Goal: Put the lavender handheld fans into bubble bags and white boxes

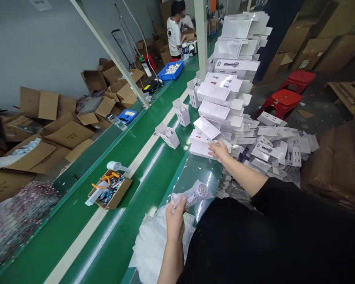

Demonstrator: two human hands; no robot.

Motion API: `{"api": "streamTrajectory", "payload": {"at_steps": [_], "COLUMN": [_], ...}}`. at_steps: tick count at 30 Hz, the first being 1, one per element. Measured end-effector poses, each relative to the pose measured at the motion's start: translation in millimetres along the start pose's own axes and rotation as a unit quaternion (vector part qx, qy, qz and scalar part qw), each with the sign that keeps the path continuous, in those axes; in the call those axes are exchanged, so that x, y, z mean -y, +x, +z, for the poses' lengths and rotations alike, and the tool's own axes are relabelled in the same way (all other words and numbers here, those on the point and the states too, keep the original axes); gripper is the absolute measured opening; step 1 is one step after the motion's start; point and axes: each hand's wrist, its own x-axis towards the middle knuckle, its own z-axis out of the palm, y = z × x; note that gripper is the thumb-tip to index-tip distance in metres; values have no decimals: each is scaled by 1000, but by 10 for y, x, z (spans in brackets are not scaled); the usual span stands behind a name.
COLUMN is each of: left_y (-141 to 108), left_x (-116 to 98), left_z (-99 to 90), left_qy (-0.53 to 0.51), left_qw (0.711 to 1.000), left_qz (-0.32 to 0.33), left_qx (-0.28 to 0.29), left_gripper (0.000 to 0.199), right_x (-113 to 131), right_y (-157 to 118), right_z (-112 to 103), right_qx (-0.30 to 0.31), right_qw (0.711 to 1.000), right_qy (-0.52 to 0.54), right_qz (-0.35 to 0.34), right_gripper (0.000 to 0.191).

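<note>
My left hand (176, 211) is closed around the handle end of a handheld fan (197, 195) in a clear plastic bag. The fan's round head points right, above the bench edge. Under that hand lies a pile of white bubble-wrap bags (154, 238). My right hand (220, 152) has its fingers on the near corner of a white carton (207, 128), which lies askew on the stack's near end. Part of its grip is hidden. Behind it rise stacked flattened-looking white cartons (217, 85) with fan pictures and open flaps.
Two opened white boxes (168, 136) stand on the green conveyor (148, 173). Further left, a brown box (118, 195) holds small wrapped parts, orange-handled tools and white fan pieces. Many cartons (272, 150) are heaped at right near red stools (281, 102). Two people (174, 33) work beyond a blue tray (171, 71).
</note>
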Motion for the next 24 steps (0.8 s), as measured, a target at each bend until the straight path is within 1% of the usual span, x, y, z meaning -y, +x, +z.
{"api": "streamTrajectory", "payload": {"at_steps": [2, 3, 4, 5, 6, 7, 8, 9, 11, 12, 13, 14, 15, 16, 17, 18, 20, 21, 22, 23, 24], "left_y": [-13, -16, -18, -17, -17, -19, -23, -30, -44, -45, -39, -21, 5, 39, 75, 107, 135, 124, 96, 54, 7], "left_x": [-47, -70, -95, -124, -159, -199, -243, -286, -356, -377, -384, -378, -361, -335, -305, -273, -219, -199, -186, -179, -179], "left_z": [-83, -149, -232, -327, -428, -526, -615, -686, -756, -750, -721, -673, -616, -556, -503, -462, -422, -417, -411, -395, -360], "left_qy": [-55, -82, -110, -140, -170, -200, -229, -255, -292, -302, -303, -298, -285, -268, -248, -224, -150, -88, -4, 98, 212], "left_qw": [998, 996, 993, 988, 983, 976, 968, 960, 948, 945, 944, 946, 949, 952, 954, 954, 948, 943, 934, 919, 894], "left_qz": [-23, -29, -27, -20, -12, -3, 5, 11, 16, 16, 14, 9, 5, 5, 14, 31, 85, 118, 156, 200, 244], "left_qx": [-19, -28, -39, -53, -70, -87, -104, -116, -127, -128, -129, -132, -138, -147, -167, -195, -268, -300, -321, -326, -311], "left_gripper": [40, 39, 37, 35, 33, 32, 31, 30, 29, 28, 27, 27, 27, 28, 30, 32, 33, 31, 29, 25, 21], "right_x": [-56, -73, -81, -85, -89, -101, -128, -177, -344, -455, -575, -693, -799, -885, -947, -984, -1002, -997, -993, -996, -1008], "right_y": [-12, -68, -147, -240, -338, -434, -522, -596, -704, -739, -763, -776, -780, -775, -761, -741, -699, -685, -680, -685, -699], "right_z": [25, 6, -28, -67, -102, -125, -128, -111, -20, 41, 103, 160, 205, 238, 258, 268, 274, 277, 283, 294, 308], "right_qx": [-30, -38, -35, -16, 26, 91, 172, 255, 403, 461, 509, 547, 574, 589, 592, 586, 565, 560, 562, 572, 584], "right_qw": [999, 995, 986, 967, 935, 890, 839, 783, 676, 632, 597, 572, 555, 549, 554, 565, 592, 600, 603, 600, 593], "right_qy": [-1, -25, -66, -120, -183, -245, -296, -334, -373, -379, -378, -373, -368, -364, -363, -366, -377, -381, -380, -373, -362], "right_qz": [-42, -86, -149, -225, -304, -373, -424, -458, -491, -494, -491, -485, -476, -467, -459, -451, -435, -426, -419, -417, -419], "right_gripper": [37, 34, 32, 30, 29, 27, 26, 26, 26, 26, 26, 26, 27, 28, 30, 31, 34, 35, 35, 33, 31]}}
